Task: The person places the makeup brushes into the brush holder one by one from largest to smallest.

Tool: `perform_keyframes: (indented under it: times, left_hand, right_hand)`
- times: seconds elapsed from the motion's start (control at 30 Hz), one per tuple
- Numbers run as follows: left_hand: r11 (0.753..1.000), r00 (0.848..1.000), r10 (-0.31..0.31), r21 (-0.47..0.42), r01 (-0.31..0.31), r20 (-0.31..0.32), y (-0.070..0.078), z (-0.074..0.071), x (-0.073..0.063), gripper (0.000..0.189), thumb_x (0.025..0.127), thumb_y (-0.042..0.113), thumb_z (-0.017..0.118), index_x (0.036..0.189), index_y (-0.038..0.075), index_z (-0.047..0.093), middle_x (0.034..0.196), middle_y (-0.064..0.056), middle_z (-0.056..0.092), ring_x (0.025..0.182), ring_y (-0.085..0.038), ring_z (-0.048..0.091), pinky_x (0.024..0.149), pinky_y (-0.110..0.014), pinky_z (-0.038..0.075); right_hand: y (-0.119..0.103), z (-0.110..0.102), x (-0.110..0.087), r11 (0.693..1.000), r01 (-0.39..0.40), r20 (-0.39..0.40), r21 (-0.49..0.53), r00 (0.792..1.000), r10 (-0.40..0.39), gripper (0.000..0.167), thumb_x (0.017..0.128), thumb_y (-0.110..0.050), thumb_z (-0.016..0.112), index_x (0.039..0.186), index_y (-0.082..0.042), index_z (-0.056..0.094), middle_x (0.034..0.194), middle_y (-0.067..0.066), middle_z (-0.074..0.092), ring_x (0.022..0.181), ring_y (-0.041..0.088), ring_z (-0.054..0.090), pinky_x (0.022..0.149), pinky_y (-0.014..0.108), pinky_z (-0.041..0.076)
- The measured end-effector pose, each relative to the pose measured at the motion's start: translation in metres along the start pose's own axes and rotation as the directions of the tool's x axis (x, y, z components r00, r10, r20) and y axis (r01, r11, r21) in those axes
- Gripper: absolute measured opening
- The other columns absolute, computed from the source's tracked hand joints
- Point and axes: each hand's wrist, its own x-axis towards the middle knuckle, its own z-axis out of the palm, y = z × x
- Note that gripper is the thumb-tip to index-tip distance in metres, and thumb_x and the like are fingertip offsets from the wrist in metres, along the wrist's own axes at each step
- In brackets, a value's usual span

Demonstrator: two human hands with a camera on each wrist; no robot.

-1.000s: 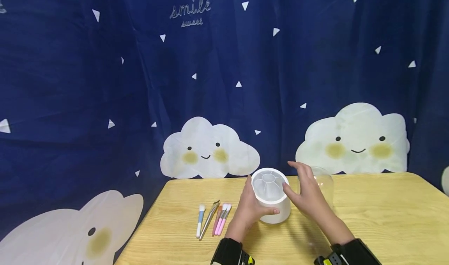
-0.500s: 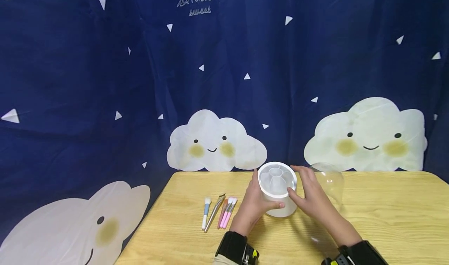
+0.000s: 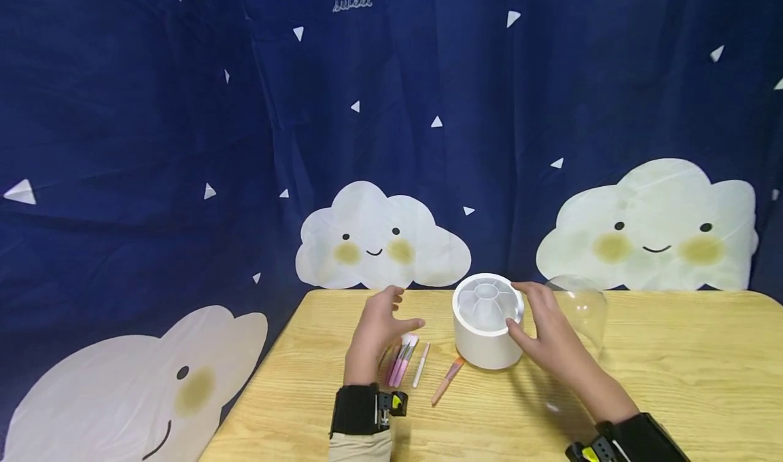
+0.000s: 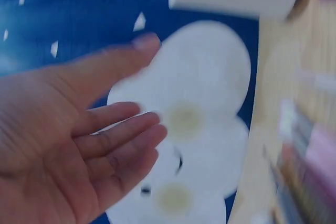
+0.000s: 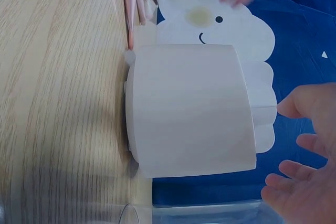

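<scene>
A white round holder with divided compartments stands upright on the table. My right hand is at its right side, thumb and fingers spread by the rim; the right wrist view shows the fingers loosely bent, not wrapped round it. My left hand hovers over the makeup brushes, its fingers relaxed and nothing in them. Pink-handled brushes lie under and beside it, partly hidden. A slim pale brush lies further right. An orange-tipped brush rests near the holder's base.
Behind my right hand stands a clear dome cover, hard to make out against the wood. The light wooden table ends at the back, where a dark blue curtain with cloud prints hangs.
My left hand has come off the holder and moved left over the brushes. The slim pale brush and the orange-tipped brush near the holder now show. My right hand remains by the holder's rim.
</scene>
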Motion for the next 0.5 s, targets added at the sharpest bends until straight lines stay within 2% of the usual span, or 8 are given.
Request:
perform_keyframes:
  times: [0.1,0.2,0.37,0.5]
  left_hand:
    - [0.992,0.994,-0.101,0.070,0.103,-0.033,-0.016,-0.012,-0.004,0.039,0.079,0.011,0.087,0.110,-0.003,0.068,0.095,-0.012,0.068,0.086,-0.026,0.064,0.078,-0.042,0.055]
    - [0.972,0.982,-0.180,0.144,0.185,-0.051,-0.031,-0.013,-0.006,0.025,0.076,0.004,0.086,0.095,-0.002,0.070,0.080,-0.006,0.061,0.072,-0.020,0.057,0.068,-0.038,0.052]
    - [0.950,0.971,-0.237,0.205,0.237,-0.026,-0.050,-0.003,-0.006,0.020,0.072,-0.001,0.084,0.078,0.003,0.066,0.076,-0.004,0.057,0.066,-0.018,0.051,0.057,-0.033,0.045]
    - [0.931,0.960,-0.280,0.240,0.277,-0.020,-0.059,0.007,-0.005,0.031,0.069,-0.002,0.086,0.065,0.008,0.056,0.071,-0.003,0.052,0.062,-0.018,0.047,0.052,-0.031,0.038]
  right_hand:
    - [0.001,-0.001,0.000,1.000,-0.002,0.003,-0.003,1.000,0.002,0.058,0.080,0.000,0.077,0.131,0.007,0.052,0.128,0.026,0.052,0.120,0.043,0.051,0.095,0.061,0.045]
    - [0.001,-0.002,0.001,1.000,-0.011,0.011,-0.004,1.000,0.011,0.057,0.080,0.001,0.077,0.130,0.008,0.052,0.128,0.027,0.052,0.120,0.044,0.051,0.096,0.062,0.045]
    - [0.001,-0.002,0.001,1.000,-0.030,0.020,0.004,0.999,0.030,0.056,0.081,0.000,0.077,0.130,0.007,0.052,0.128,0.027,0.052,0.120,0.043,0.051,0.096,0.062,0.045]
    - [0.001,-0.001,0.001,1.000,-0.023,0.016,0.005,1.000,0.023,0.055,0.080,0.001,0.077,0.130,0.007,0.053,0.127,0.026,0.053,0.119,0.043,0.051,0.095,0.061,0.045]
